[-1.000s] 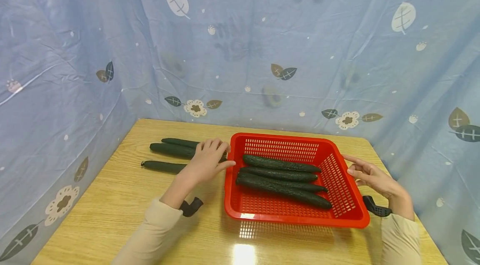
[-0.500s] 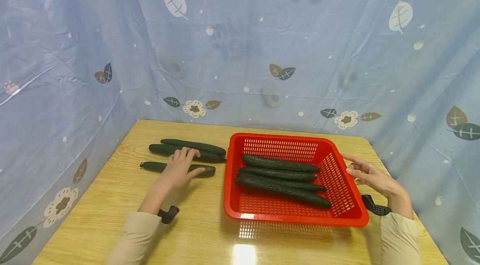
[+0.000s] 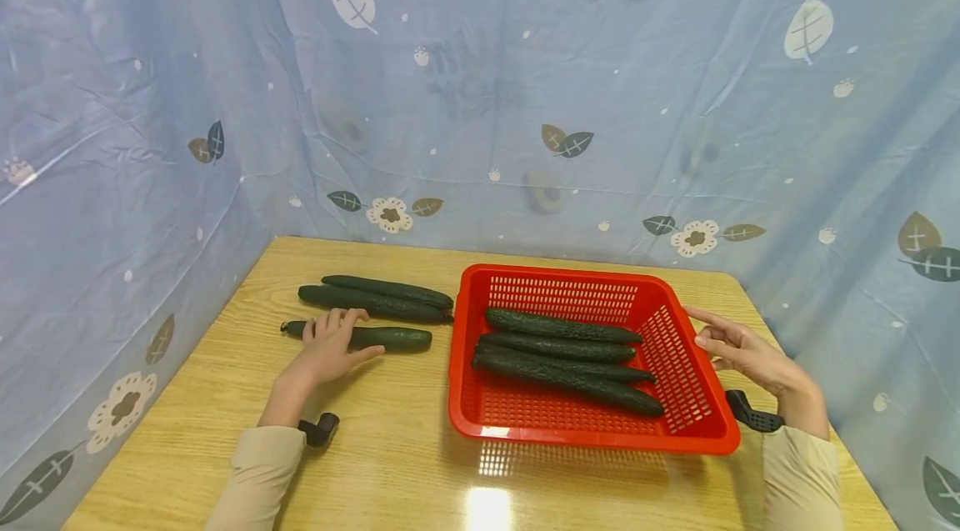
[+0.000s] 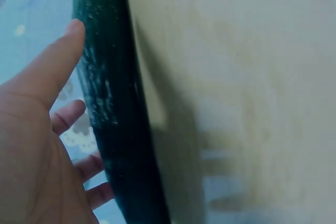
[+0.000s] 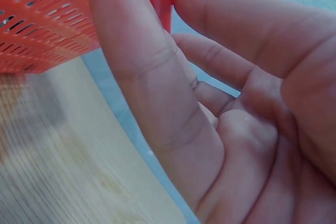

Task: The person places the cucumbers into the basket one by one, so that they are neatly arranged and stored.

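Note:
My left hand [image 3: 322, 354] is over the nearest of three dark green cucumbers on the table's left, the front cucumber [image 3: 396, 338]. In the left wrist view its thumb and loosely bent fingers lie along one side of that cucumber [image 4: 113, 85], not closed round it. Two more cucumbers [image 3: 367, 303] lie side by side just behind. On the right, my right hand [image 3: 750, 358] pinches the right rim of a red plastic basket [image 3: 585, 436] between thumb and fingers. Several cucumbers [image 3: 562, 349] lie lengthwise inside the basket.
The wooden table [image 3: 390, 464] carries everything. A blue patterned curtain [image 3: 480, 97] hangs behind it and at both sides. The basket's left wall stands close to the ends of the rear loose cucumbers.
My left hand has moved left and toward me from the basket's left rim to the front cucumber, uncovering the rear pair. The right hand and basket stay put.

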`<state>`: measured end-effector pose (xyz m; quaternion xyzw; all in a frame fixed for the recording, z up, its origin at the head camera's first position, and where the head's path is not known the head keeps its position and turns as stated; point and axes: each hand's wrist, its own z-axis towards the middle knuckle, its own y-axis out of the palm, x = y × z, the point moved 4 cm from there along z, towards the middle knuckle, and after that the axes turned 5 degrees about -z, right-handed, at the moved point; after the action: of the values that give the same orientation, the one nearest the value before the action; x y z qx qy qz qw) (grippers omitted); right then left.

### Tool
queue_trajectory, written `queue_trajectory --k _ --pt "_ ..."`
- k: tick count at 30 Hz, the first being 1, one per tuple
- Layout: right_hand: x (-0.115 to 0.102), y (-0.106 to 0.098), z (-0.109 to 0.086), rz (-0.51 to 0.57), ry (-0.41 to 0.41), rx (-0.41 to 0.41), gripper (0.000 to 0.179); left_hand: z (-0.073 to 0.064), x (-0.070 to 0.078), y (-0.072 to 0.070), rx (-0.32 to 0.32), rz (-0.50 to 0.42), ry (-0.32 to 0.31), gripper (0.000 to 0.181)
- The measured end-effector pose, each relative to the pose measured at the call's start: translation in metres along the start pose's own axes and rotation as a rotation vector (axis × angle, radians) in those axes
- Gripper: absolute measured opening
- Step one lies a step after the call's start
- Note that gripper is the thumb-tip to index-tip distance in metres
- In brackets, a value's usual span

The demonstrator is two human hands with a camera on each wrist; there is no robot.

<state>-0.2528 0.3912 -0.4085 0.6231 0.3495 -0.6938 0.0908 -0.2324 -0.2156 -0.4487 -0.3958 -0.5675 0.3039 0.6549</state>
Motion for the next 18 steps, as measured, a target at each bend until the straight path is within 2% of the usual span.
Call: queue_trajectory --k 4,11,18 --pt "0.0008 -0.0003 -0.0009 -0.004 0.009 0.002 0.052 0.0019 -0.004 0.0035 -0.012 -0.008 -0.008 0.061" --pt "0.002 -0.0004 -0.0001 -0.01 0.015 0.004 0.052 0.0065 -0.0067 0.008 -0.078 -0.004 -0.057 0.059" --pt "0.0006 -0.0004 0.0004 0.006 -0.014 -0.017 0.052 0.0096 -0.0045 0.0078 -0.071 0.025 -0.071 0.059"
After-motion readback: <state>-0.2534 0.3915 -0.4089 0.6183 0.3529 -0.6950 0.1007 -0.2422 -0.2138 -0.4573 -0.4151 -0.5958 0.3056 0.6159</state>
